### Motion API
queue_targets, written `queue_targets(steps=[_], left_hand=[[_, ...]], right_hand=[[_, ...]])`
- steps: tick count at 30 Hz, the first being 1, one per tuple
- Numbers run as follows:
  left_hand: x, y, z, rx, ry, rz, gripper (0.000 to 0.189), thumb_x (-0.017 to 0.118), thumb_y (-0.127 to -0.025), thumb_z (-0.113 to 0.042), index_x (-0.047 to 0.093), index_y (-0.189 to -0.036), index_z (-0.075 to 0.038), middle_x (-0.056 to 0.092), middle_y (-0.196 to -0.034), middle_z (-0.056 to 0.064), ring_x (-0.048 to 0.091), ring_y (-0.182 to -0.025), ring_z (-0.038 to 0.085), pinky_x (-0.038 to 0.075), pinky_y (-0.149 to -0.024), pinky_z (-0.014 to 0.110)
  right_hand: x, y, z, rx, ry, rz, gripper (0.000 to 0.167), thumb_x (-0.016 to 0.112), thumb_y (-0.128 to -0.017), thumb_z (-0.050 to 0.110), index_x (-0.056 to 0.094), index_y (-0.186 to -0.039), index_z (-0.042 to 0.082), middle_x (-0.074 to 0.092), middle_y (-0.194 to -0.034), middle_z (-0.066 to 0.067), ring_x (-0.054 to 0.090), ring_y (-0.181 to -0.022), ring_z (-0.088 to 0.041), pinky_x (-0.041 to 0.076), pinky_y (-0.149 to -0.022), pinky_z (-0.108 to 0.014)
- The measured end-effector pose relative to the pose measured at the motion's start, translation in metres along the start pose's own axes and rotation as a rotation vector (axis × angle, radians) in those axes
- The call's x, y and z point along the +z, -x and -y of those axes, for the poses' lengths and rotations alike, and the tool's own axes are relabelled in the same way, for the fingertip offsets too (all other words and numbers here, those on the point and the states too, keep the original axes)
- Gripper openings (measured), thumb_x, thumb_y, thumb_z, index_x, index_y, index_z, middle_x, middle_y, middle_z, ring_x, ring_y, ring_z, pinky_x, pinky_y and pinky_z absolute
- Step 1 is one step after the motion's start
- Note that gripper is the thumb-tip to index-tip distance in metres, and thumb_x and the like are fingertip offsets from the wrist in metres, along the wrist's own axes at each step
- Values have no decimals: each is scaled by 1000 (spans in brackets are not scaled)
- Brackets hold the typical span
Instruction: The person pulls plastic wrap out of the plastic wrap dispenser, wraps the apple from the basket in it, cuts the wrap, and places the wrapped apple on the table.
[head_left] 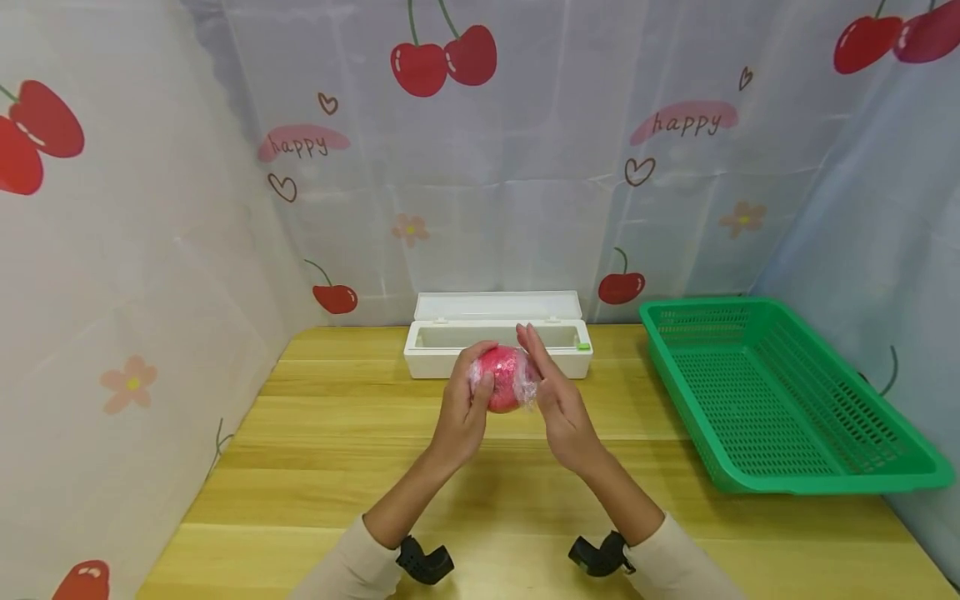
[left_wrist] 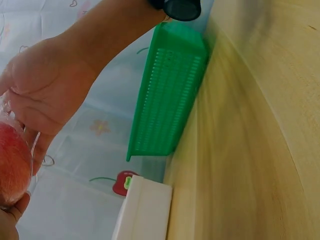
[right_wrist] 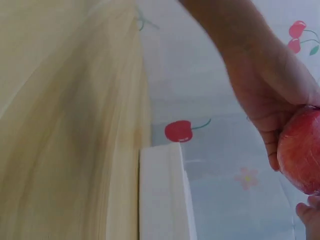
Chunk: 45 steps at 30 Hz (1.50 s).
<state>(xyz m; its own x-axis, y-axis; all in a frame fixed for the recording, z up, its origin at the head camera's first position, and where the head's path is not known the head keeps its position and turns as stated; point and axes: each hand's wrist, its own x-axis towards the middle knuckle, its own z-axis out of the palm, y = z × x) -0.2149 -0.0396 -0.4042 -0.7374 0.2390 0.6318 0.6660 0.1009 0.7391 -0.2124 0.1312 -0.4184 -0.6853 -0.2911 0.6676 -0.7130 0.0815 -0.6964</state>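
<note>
A round red apple (head_left: pixel 501 379), wrapped in clear cling film (head_left: pixel 526 387), is held up over the table in the head view. My left hand (head_left: pixel 461 412) grips it from the left, thumb across its near side. On the other side my right hand (head_left: pixel 564 408) has straight fingers laid against the film where it bunches. Reddish-orange skin shows through the wrap on the apple (left_wrist: pixel 14 165) in the left wrist view. From the right wrist, the left hand (right_wrist: pixel 270 85) is seen curled round the fruit. Behind the hands stands a white cling film box (head_left: pixel 495 363), lid raised.
A green perforated plastic basket (head_left: pixel 693 417) sits at the right of the wooden table (head_left: pixel 337 467). Cherry-printed curtains (head_left: pixel 510 208) close off the back and both sides. Each wrist wears a black camera mount (head_left: pixel 426 562).
</note>
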Motion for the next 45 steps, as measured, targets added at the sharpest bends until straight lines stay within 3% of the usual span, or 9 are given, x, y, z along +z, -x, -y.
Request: queue_targets(steps=[2, 5, 12, 19, 25, 30, 36, 40, 45], left_hand=[[1, 2, 10, 41, 7, -2, 38, 47, -102, 1, 44, -140, 1, 52, -133, 19, 56, -114, 31, 58, -89, 36], [3, 4, 26, 102, -3, -9, 39, 49, -103, -1, 43, -142, -2, 51, -135, 18, 55, -115, 31, 58, -89, 37], [5, 7, 34, 178, -64, -28, 40, 44, -110, -28, 41, -145, -9, 49, -137, 12, 53, -118, 26, 57, -92, 36], [6, 5, 31, 230, -159, -31, 46, 38, -110, -42, 44, -143, -11, 48, -135, 14, 54, -116, 28, 59, -88, 37], [6, 6, 31, 235, -194, 8, 43, 36, -111, -39, 43, -144, -12, 47, -137, 14, 55, -116, 28, 59, -88, 38], [3, 4, 30, 221, -187, 30, 47, 37, -111, -40, 39, -148, -11, 45, -141, 13, 54, -119, 27, 58, -92, 39], [-1, 1, 28, 134, 26, 8, 67, 49, -106, -43, 20, -159, -13, 39, -153, 12, 49, -130, 29, 55, -98, 35], [-2, 0, 22, 94, 145, 40, 70, 52, -106, -40, 22, -159, -4, 36, -157, 15, 45, -136, 33, 54, -100, 35], [2, 1, 30, 150, 62, 63, 59, 40, -110, -37, 25, -158, -6, 38, -156, 12, 48, -133, 31, 54, -100, 36]], right_hand=[[-2, -1, 1, 66, -110, -37, 54, 32, -111, 11, 20, -163, 13, 27, -166, -10, 26, -152, -31, 32, -118, -31], [-2, -2, 0, 132, -140, -24, 54, 35, -110, 7, 24, -163, 17, 30, -164, -12, 29, -150, -31, 35, -116, -27], [5, -1, 0, 155, 3, 31, 55, 48, -107, 10, 30, -159, 11, 47, -148, -12, 53, -129, -27, 53, -100, -30], [11, 1, 0, 83, 189, 14, 49, 44, -109, 20, 30, -154, 8, 50, -138, -8, 54, -119, -21, 58, -92, -38], [10, 3, 1, 55, 287, 13, 47, 42, -110, 25, 31, -152, 8, 51, -133, -9, 57, -113, -20, 59, -89, -38], [6, 1, 1, 60, 291, 55, 52, 44, -109, 26, 26, -156, 12, 46, -140, -8, 53, -120, -20, 57, -95, -42], [3, -1, 2, 20, 182, 46, 68, 55, -104, 18, 18, -161, 15, 38, -152, -9, 44, -135, -25, 48, -109, -40], [4, 0, 3, -36, 196, -12, 70, 59, -103, 16, 21, -161, 10, 37, -153, -13, 43, -137, -27, 43, -112, -31], [4, 1, 2, -51, 236, -17, 72, 60, -101, 11, 21, -161, 9, 36, -154, -13, 43, -137, -28, 44, -110, -30]])
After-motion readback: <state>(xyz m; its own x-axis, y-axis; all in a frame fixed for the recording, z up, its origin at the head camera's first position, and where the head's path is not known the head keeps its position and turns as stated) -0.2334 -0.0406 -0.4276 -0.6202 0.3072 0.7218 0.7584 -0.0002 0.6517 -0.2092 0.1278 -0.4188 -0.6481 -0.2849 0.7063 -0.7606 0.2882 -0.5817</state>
